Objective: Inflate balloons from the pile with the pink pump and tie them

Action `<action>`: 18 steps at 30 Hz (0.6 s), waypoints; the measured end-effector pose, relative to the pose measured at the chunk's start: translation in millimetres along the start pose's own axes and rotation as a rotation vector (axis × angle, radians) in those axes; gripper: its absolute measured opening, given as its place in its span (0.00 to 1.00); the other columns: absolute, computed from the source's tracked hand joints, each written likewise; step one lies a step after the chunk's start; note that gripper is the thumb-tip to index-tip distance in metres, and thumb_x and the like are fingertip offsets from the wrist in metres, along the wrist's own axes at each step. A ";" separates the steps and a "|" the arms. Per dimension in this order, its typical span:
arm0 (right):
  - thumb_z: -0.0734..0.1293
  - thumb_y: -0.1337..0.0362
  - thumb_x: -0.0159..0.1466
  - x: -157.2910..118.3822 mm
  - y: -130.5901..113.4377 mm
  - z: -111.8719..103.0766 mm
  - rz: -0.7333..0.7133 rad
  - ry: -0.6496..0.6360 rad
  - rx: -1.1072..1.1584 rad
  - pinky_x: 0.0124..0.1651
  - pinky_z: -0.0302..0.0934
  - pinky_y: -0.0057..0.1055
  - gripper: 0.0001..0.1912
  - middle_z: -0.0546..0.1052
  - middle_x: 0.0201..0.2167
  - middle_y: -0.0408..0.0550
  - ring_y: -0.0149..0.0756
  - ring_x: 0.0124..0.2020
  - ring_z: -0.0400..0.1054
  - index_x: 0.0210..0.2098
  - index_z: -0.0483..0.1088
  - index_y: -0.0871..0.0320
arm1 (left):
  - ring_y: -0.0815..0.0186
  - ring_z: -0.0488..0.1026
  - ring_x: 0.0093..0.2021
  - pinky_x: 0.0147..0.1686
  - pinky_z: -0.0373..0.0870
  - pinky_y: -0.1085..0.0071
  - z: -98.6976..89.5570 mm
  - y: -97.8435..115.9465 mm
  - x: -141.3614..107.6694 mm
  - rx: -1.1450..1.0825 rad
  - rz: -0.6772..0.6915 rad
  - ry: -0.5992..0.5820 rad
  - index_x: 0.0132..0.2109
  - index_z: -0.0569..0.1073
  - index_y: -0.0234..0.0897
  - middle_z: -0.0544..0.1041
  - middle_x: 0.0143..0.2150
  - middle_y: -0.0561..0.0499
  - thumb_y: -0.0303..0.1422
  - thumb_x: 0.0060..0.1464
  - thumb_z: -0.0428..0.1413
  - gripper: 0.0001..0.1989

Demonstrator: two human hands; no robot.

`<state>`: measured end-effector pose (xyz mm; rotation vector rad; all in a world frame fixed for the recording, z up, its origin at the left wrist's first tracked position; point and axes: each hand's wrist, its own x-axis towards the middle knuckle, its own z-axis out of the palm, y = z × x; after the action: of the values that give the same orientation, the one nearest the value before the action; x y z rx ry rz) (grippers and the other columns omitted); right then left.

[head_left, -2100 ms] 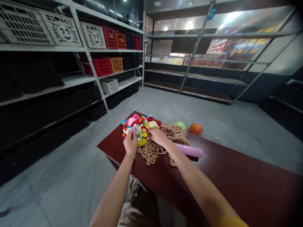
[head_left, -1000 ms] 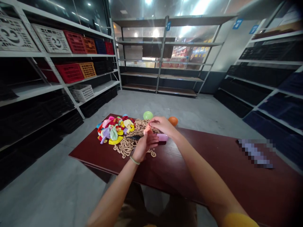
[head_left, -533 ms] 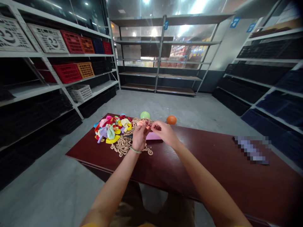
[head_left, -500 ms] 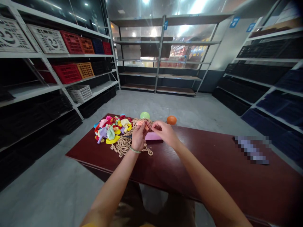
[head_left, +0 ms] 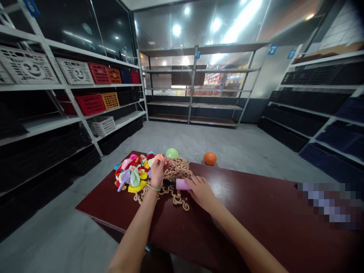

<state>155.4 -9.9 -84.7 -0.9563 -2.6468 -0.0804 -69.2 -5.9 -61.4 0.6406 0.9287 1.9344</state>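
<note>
Half curled, my right hand (head_left: 201,192) lies across the right part of a lilac tube (head_left: 182,184), fingers along its upper side; how firmly they close on it I cannot tell. The tube lies by the near side of the tan coils (head_left: 179,166), its long axis running left to right, roughly along the table (head_left: 256,204). Its black end (head_left: 169,183) points left toward my left wrist, while the other end is hidden under my palm. My left hand (head_left: 158,172) is raised with thumb and fingers closed in a pinch on a limp coral balloon (head_left: 159,157); the bulk of it bunches up past my fingertips, too crumpled for me to make out a long axis. Left of that hand spreads a heap of limp, many-coloured balloons (head_left: 135,177). Farther off sit a round green balloon (head_left: 172,153) and an orange balloon (head_left: 210,158).
</note>
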 end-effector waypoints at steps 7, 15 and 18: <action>0.64 0.66 0.59 -17.6 7.9 -1.6 0.146 0.007 0.015 0.47 0.62 0.39 0.24 0.73 0.52 0.56 0.46 0.47 0.69 0.56 0.66 0.58 | 0.63 0.80 0.40 0.44 0.76 0.65 -25.5 -7.4 4.2 0.049 0.054 0.045 0.45 0.69 0.36 0.80 0.40 0.47 0.40 0.51 0.64 0.19; 0.62 0.65 0.61 -35.8 13.6 -10.6 0.117 0.198 0.175 0.47 0.66 0.38 0.31 0.75 0.52 0.50 0.43 0.47 0.72 0.64 0.60 0.52 | 0.65 0.80 0.40 0.46 0.76 0.64 -18.6 -12.0 -3.0 -0.118 0.077 0.214 0.47 0.68 0.40 0.80 0.40 0.50 0.41 0.55 0.61 0.17; 0.62 0.65 0.62 -34.7 5.9 -11.7 0.100 0.156 0.128 0.44 0.66 0.37 0.32 0.75 0.50 0.50 0.42 0.44 0.72 0.65 0.60 0.50 | 0.65 0.80 0.42 0.47 0.75 0.65 -15.2 -18.3 -6.6 -0.132 0.028 0.188 0.50 0.68 0.40 0.80 0.41 0.49 0.41 0.55 0.60 0.18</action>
<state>187.5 -28.4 -85.1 -0.9950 -2.4264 0.0363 -68.1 -10.8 -85.6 0.4014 0.9008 2.0883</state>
